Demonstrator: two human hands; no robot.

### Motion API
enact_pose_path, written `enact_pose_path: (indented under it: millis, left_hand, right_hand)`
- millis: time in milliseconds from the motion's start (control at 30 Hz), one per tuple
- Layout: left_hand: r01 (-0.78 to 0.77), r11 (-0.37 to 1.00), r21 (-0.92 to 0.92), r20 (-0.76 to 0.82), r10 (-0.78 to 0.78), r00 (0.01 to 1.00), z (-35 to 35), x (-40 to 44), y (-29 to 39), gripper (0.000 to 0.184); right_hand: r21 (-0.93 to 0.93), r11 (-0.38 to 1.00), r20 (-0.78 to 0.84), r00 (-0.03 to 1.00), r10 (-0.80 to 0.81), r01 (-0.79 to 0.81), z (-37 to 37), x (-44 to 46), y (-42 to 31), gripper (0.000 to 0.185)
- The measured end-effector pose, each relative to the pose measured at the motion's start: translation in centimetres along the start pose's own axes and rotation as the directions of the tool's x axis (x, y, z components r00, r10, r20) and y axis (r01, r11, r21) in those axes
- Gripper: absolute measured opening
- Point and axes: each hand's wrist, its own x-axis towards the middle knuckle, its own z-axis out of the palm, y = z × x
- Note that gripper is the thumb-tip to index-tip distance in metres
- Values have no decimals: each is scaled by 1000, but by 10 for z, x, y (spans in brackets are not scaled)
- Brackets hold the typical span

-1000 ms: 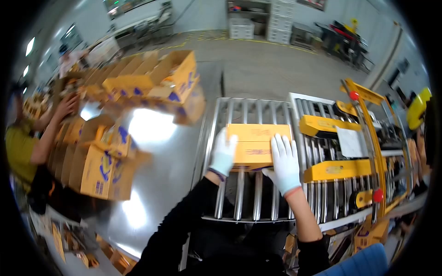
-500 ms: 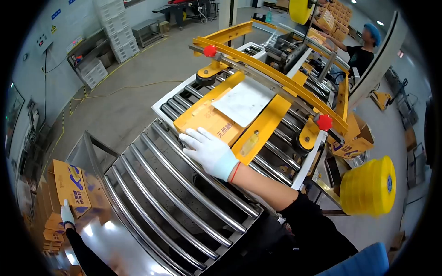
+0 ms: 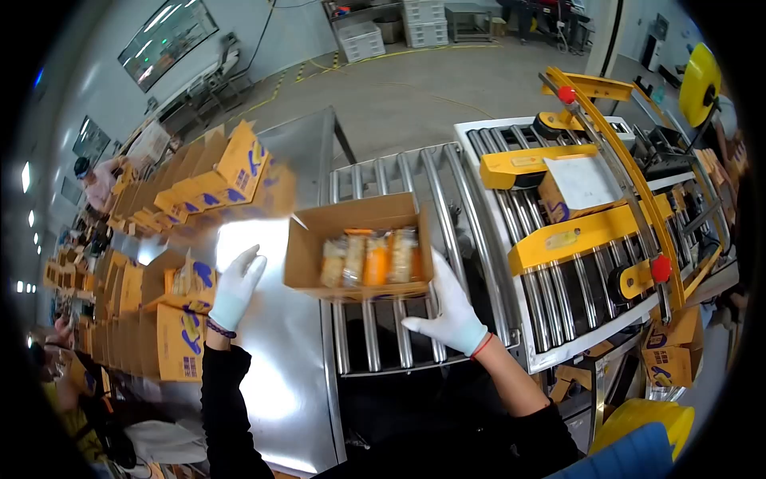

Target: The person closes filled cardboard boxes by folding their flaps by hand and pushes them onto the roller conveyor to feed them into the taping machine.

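An open-topped cardboard box (image 3: 359, 294) straddles the edge between the steel table and the curved roller conveyor. Inside it stand several wrapped packets (image 3: 376, 259), pale ones and an orange one. My right hand (image 3: 452, 311), in a white glove, lies against the box's right side, fingers stretched and thumb spread. Left of the box, my left hand (image 3: 238, 286), gloved as well, hovers over the table with fingers apart and nothing in it. Another cardboard box (image 3: 562, 199) sits between the yellow guides of the machine, under a pale plate.
Rows of open cartons (image 3: 231, 164) stand on the steel table (image 3: 275, 399) to the left. Curved rollers (image 3: 375, 327) lead right to the yellow-railed machine (image 3: 570, 254). An open carton (image 3: 673, 347) and a yellow tape roll (image 3: 646, 427) are at lower right. Co-workers are at far left and right.
The view has swung left. My right hand has left the box at the machine and is now at the packet-filled box. That machine box has moved further under the plate.
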Motion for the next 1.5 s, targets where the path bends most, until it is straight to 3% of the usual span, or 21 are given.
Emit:
enact_pose_path:
  millis: [67, 100, 200, 267, 300, 367, 433, 500, 533, 600, 633, 833, 900, 967, 1033, 1133, 1200, 1267, 1300, 1367, 1500]
  left_hand:
    - [-55, 914, -403, 245, 166, 955, 14, -19, -11, 54]
    - [-257, 934, -247, 307, 327, 894, 23, -26, 12, 52]
    - [-545, 838, -20, 353, 516, 780, 72, -22, 46, 49]
    - [-718, 696, 10, 228, 698, 679, 103, 12, 34, 43]
    - [-645, 764, 1, 161, 637, 754, 112, 23, 50, 43]
    - [-583, 795, 166, 3, 591, 807, 138, 23, 61, 39]
    - [-508, 828, 239, -245, 557, 793, 148, 10, 72, 48]
    - [-297, 932, 207, -571, 362, 737, 164, 1, 67, 52]
    - [-277, 936, 216, -580, 351, 735, 179, 1, 53, 52]
    - [-6, 726, -688, -159, -142, 977, 203, 15, 16, 71]
    - [74, 710, -700, 35, -70, 997, 178, 14, 34, 69]
    - [-333, 785, -522, -554, -15, 832, 317, 65, 116, 56]
    - [-440, 664, -605, -433, 189, 881, 318, 54, 152, 54]
    - [39, 667, -744, 329, 315, 890, 308, 56, 124, 57]
    - [-55, 821, -568, 340, 295, 893, 273, 59, 69, 63]
    - [-51, 990, 130, -169, 73, 983, 115, 60, 0, 55]
    - [204, 815, 542, -579, 186, 794, 40, 69, -79, 42]
    - [472, 570, 672, -660, 172, 731, -37, 56, -154, 40]
    - [592, 509, 625, -633, -113, 766, -74, 44, -179, 30]
    - [516, 504, 692, -554, -87, 828, -83, 24, -246, 25]
    - [432, 528, 731, -469, -72, 880, -64, 4, -207, 36]
  right_hand:
    - [-187, 981, -68, 995, -67, 53, -2, 4, -13, 94]
    - [-407, 904, 44, 991, -124, 131, -8, 7, -17, 84]
    - [-211, 947, 275, 944, -180, 243, -19, 9, -4, 45]
    - [-157, 986, 172, 982, 79, -52, -32, 15, -13, 30]
    - [-92, 993, 129, 988, 81, -70, -38, 27, -11, 40]
    - [-626, 756, 191, 977, -92, 194, -45, 57, -27, 83]
    - [-799, 545, 130, 958, -255, 253, -40, 75, -43, 89]
    - [-730, 646, 99, 970, -223, 223, -32, 79, -35, 92]
    - [-718, 661, 127, 975, -185, 219, -28, 70, -38, 93]
    - [-669, 704, 238, 966, -102, 239, -18, 29, -38, 100]
    - [-677, 678, 310, 946, -92, 287, -19, 19, -27, 108]
    - [-818, 572, 115, 992, 56, 62, -54, 68, 31, 114]
    - [-848, 518, 83, 994, -77, 111, -56, 85, 57, 101]
    - [-869, 490, 51, 997, -56, 72, -62, 88, 69, 92]
    - [-856, 510, 54, 996, -71, 82, -77, 82, 74, 85]
    - [-877, 480, -25, 999, -44, -1, -100, 69, 99, 76]
    - [-910, 401, -117, 993, -1, -107, -112, 64, 116, 71]
    - [-934, 343, -115, 993, -13, -104, -115, 59, 110, 72]
    - [-954, 273, -130, 991, -10, -122, -119, 53, 108, 72]
    - [-982, 178, -79, 992, -99, -60, -129, 31, 127, 68]
    - [-496, 862, -71, 995, 74, -99, -65, -1, 126, 60]
